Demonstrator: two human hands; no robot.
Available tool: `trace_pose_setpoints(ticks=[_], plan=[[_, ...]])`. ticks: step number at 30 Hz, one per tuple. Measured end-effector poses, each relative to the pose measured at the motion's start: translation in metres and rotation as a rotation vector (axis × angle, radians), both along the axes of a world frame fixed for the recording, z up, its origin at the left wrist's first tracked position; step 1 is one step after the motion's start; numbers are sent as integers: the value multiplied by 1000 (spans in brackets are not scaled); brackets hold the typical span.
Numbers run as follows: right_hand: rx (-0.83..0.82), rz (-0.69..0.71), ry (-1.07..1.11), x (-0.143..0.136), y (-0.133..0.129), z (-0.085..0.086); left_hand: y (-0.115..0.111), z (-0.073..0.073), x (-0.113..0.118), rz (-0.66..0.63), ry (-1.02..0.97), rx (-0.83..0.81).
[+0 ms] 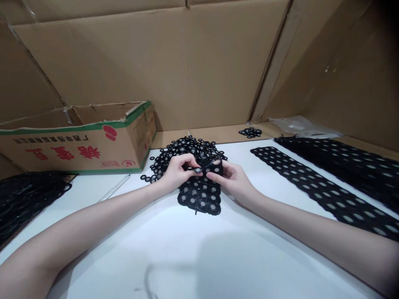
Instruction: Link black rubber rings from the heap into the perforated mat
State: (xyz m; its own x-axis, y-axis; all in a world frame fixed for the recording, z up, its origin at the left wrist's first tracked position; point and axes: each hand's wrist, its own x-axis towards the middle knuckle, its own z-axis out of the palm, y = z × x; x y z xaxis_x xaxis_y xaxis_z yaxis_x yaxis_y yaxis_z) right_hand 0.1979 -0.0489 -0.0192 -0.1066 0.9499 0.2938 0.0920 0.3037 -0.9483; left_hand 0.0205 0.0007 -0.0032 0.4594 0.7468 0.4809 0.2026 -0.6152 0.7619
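Observation:
Between thumb and forefinger my left hand (180, 172) pinches a small black ring with a pale centre (198, 170). My right hand (232, 178) grips the upper right edge of a black sheet with rows of pale round spots (199, 197). The ring is close to the sheet's raised upper part; whether they touch cannot be told. The sheet's lower end hangs toward me over the white table (174, 245). Just behind my hands lies a heap of similar small black rings (190, 145), partly hidden by my fingers and the sheet.
An open carton with red lettering (131, 145) stands at the left, near a black bundle (28, 203). Long spotted black strips (311, 178) lie on the right. Farther back are a small ring pile (250, 132) and a clear plastic bag (304, 126). Cardboard walls (212, 66) enclose the back.

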Motion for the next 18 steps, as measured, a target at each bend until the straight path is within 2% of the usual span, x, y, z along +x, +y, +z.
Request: trace_pose_setpoints(ticks=[5,10,18], plan=[[-4,-17,3,-1,0,2,-4,2,0,45,-11,28],[-49,-23,-18,-1,0,1,-6,7,-5,66,-35,196],[-48,-37,-65,0,0,-2,0,9,-7,77,79,350]])
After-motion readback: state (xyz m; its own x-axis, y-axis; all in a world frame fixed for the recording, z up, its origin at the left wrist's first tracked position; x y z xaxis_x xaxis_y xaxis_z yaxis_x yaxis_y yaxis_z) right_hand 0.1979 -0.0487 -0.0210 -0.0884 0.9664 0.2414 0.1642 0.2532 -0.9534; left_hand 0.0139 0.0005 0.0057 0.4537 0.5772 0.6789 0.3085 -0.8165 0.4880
